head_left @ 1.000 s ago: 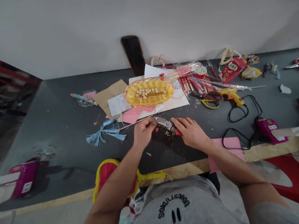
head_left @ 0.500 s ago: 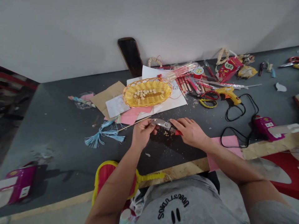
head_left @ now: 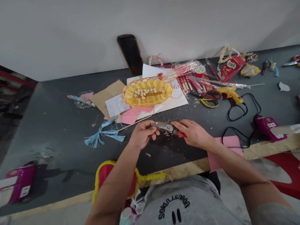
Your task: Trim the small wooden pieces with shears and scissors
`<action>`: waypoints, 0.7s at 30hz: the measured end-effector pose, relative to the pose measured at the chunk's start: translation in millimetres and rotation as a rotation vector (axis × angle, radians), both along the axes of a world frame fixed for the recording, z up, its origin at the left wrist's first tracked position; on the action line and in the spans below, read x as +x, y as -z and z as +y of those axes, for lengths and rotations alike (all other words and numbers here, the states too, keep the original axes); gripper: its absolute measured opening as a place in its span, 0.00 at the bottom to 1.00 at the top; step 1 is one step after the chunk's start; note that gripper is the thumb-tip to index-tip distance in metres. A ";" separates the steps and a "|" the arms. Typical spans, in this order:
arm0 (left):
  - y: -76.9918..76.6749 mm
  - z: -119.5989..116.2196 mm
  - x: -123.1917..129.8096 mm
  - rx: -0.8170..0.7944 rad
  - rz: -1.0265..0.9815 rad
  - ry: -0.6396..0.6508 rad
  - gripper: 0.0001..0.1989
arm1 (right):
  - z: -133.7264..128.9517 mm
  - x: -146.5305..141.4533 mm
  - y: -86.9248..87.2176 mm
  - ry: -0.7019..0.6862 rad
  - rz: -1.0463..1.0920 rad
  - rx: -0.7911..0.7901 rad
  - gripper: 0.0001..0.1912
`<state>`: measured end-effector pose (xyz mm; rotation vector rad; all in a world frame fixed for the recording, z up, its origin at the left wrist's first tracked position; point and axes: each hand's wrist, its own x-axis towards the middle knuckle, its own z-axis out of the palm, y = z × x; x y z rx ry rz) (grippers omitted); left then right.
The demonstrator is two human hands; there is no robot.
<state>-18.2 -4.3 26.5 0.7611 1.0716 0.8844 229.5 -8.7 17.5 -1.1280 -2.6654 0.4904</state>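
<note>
My right hand (head_left: 194,132) is closed around the red handle of a pair of pruning shears (head_left: 166,126), whose metal blades point left. At the blade tips, my left hand (head_left: 142,132) is closed in a pinch on a small pale piece (head_left: 156,123), mostly hidden by the fingers. Small pale bits (head_left: 166,133) lie on the table just below the shears. Behind my left hand, a thin wooden stick (head_left: 133,124) lies on the table. Beyond both hands stands a yellow woven basket (head_left: 150,101) with several small cream flower-like pieces (head_left: 142,92) inside.
A blue tassel (head_left: 100,136) and brown paper (head_left: 100,97) lie to the left. A phone (head_left: 130,53) leans on the wall. Scissors (head_left: 211,103), a yellow glue gun (head_left: 231,94) and its black cord are on the right. A red-and-yellow fan-shaped object (head_left: 103,172) sits at the front edge.
My left hand has shifted slightly left and down, its fingers loosening a little around the blade tips. My right hand with the shears has moved slightly right.
</note>
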 end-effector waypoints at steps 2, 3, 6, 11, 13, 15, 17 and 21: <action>3.7 0.2 2.5 0.030 0.021 -0.026 0.14 | 0.0 -0.9 0.1 0.024 -0.020 -0.017 0.35; 5.9 0.4 3.7 0.060 0.047 -0.046 0.14 | 0.1 -1.6 0.0 0.043 -0.033 -0.019 0.35; 12.6 1.0 5.5 0.183 0.173 -0.106 0.12 | 0.8 -4.7 -0.4 0.107 -0.073 -0.001 0.34; 15.8 -0.8 5.7 0.292 0.399 -0.220 0.10 | 0.5 -10.1 -2.1 0.145 -0.110 0.006 0.34; 13.7 -2.2 5.7 0.323 0.485 -0.236 0.08 | -0.1 -11.1 -3.4 0.138 -0.125 0.016 0.35; 10.8 -3.3 5.6 0.341 0.513 -0.225 0.07 | -0.4 -11.2 -4.7 0.125 -0.137 0.024 0.36; 8.3 -3.7 5.3 0.340 0.502 -0.205 0.07 | -0.2 -10.4 -5.7 0.116 -0.138 0.022 0.36; 5.3 -3.7 4.8 0.311 0.481 -0.188 0.06 | 0.6 -7.1 -4.8 0.101 -0.102 0.008 0.36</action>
